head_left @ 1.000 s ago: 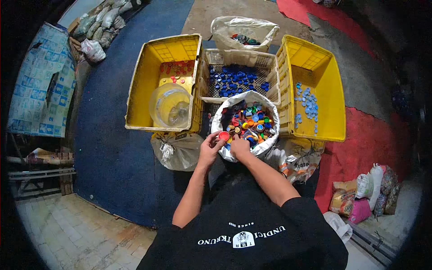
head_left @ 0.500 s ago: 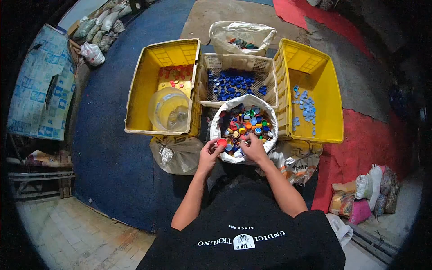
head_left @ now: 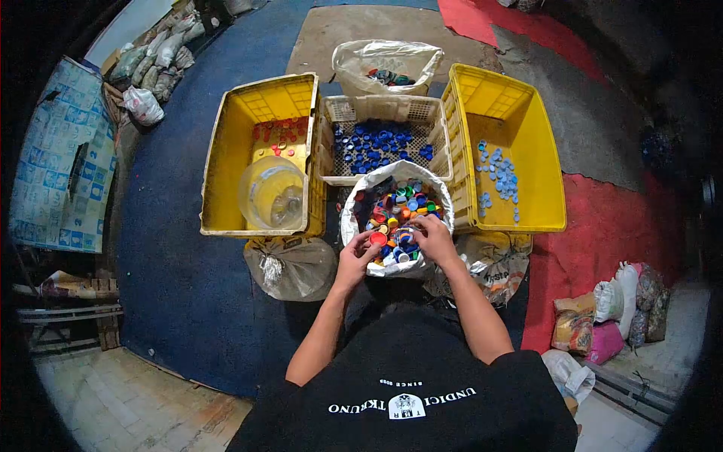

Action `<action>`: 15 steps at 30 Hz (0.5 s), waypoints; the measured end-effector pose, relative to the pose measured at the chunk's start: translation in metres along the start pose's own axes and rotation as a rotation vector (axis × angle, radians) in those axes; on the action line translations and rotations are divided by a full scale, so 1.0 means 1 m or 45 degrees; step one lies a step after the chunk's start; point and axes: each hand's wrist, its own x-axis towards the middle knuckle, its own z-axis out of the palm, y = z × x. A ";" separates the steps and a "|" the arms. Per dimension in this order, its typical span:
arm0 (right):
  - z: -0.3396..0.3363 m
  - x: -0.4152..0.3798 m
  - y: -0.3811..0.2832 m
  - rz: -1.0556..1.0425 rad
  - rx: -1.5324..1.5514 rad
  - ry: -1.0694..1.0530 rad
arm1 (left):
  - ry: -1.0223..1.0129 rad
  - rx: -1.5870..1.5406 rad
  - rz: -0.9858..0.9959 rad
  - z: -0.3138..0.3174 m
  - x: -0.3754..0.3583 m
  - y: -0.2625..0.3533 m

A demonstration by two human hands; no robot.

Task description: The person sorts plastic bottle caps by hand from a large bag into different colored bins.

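Note:
A white sack [head_left: 349, 226] with its rim rolled open stands in front of me, full of bottle caps [head_left: 411, 205] in mixed colours. My left hand [head_left: 357, 258] is at the sack's near left edge and pinches a red bottle cap [head_left: 378, 239]. My right hand [head_left: 437, 241] reaches over the right side of the sack, its fingers bent down among the caps. Whatever lies between those fingertips is too small to make out.
A yellow crate [head_left: 212, 181] with red caps and a clear round tub [head_left: 247, 197] stands left. Behind the sack is a white crate [head_left: 329, 128] of dark blue caps. Another yellow crate [head_left: 546, 181] holds light blue caps. A clear bag [head_left: 346, 64] stands farther back.
My right hand has moved rightward over the caps, away from my left hand. The left hand still holds the red bottle cap. The whole view has shifted slightly.

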 end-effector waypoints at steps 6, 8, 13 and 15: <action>0.015 0.008 -0.006 -0.034 -0.405 0.017 | 0.057 -0.006 -0.022 -0.008 -0.005 0.005; 0.028 0.021 -0.007 0.023 -0.493 0.068 | 0.069 -0.004 -0.013 -0.013 -0.005 0.000; 0.050 0.054 -0.007 0.054 -0.584 0.041 | 0.052 -0.014 -0.037 -0.014 -0.007 0.002; 0.053 0.061 -0.005 0.125 -0.679 -0.161 | 0.057 0.000 0.018 -0.011 -0.008 -0.003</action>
